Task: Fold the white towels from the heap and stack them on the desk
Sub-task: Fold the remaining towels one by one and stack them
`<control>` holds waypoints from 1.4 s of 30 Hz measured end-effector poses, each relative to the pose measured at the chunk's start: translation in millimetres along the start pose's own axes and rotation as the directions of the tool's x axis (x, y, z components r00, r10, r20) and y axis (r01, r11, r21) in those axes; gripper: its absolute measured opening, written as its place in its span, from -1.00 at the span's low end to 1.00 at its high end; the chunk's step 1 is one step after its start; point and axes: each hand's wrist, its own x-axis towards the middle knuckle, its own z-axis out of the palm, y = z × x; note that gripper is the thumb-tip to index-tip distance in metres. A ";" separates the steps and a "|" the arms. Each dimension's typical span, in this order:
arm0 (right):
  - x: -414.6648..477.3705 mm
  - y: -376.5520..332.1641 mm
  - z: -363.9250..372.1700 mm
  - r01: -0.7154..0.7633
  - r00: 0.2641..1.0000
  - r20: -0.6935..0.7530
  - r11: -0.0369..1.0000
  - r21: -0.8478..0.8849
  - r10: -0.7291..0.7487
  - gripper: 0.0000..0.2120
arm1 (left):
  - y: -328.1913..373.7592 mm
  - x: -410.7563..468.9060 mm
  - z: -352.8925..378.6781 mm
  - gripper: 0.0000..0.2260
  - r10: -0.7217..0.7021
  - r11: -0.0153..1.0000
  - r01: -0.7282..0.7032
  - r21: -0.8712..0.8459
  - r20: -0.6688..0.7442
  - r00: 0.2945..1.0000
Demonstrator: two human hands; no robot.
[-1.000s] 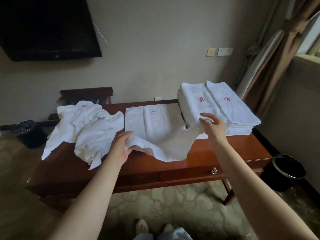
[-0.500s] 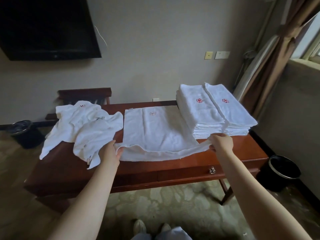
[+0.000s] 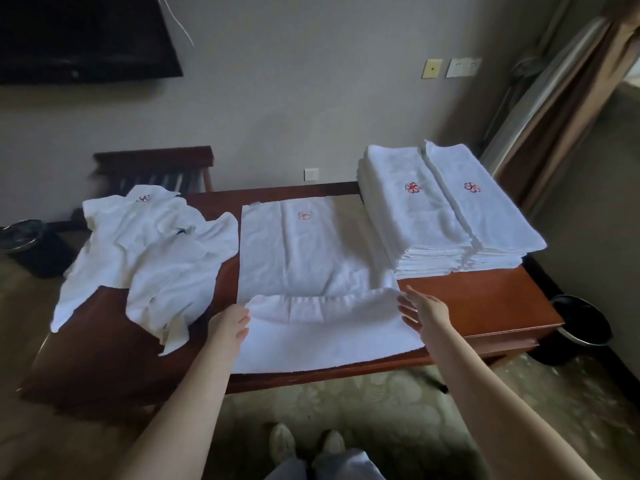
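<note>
A white towel (image 3: 304,258) with a red emblem lies spread in the middle of the wooden desk (image 3: 485,306). Its near part (image 3: 325,334) lies as a flap reaching the desk's front edge. My left hand (image 3: 230,323) touches the flap's left edge with relaxed fingers. My right hand (image 3: 424,311) is at the flap's right edge, fingers spread, holding nothing. The heap of crumpled white towels (image 3: 145,254) covers the desk's left end. Two side-by-side stacks of folded towels (image 3: 446,220) stand on the right end.
A dark chair back (image 3: 152,161) stands behind the heap. Black bins sit on the floor at the left (image 3: 24,244) and the right (image 3: 581,323). A dark TV (image 3: 79,36) hangs on the wall. Curtains (image 3: 561,98) hang at the right.
Both hands held the towel's near edge lifted, drew it taut, then laid it down on the desk front. The right hand has let go and spread its fingers. The view has moved closer.
</note>
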 end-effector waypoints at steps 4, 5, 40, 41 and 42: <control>29.8 -4.0 20.1 -0.038 0.999 0.018 0.996 -0.085 0.040 -0.73 | 8.8 26.7 13.1 -0.66 -0.042 0.995 0.045 0.085 -0.039 0.998; 36.8 -3.6 24.0 -0.051 0.998 0.018 0.992 -0.115 0.053 -0.70 | 8.3 33.0 16.0 -0.66 -0.055 0.993 0.059 0.101 -0.044 0.998; 129.9 3.6 146.1 0.542 0.838 0.536 -0.263 -0.798 0.099 -0.17 | 30.9 145.2 79.6 -0.24 -0.072 -0.167 -0.351 0.921 0.344 0.936; 133.5 -0.6 152.0 0.543 0.838 0.537 -0.267 -0.797 0.102 -0.17 | 35.1 150.6 81.0 -0.23 -0.073 -0.171 -0.349 0.921 0.341 0.937; 136.7 -4.7 157.5 0.544 0.837 0.537 -0.268 -0.795 0.104 -0.16 | 38.8 155.7 82.6 -0.23 -0.071 -0.176 -0.348 0.921 0.341 0.937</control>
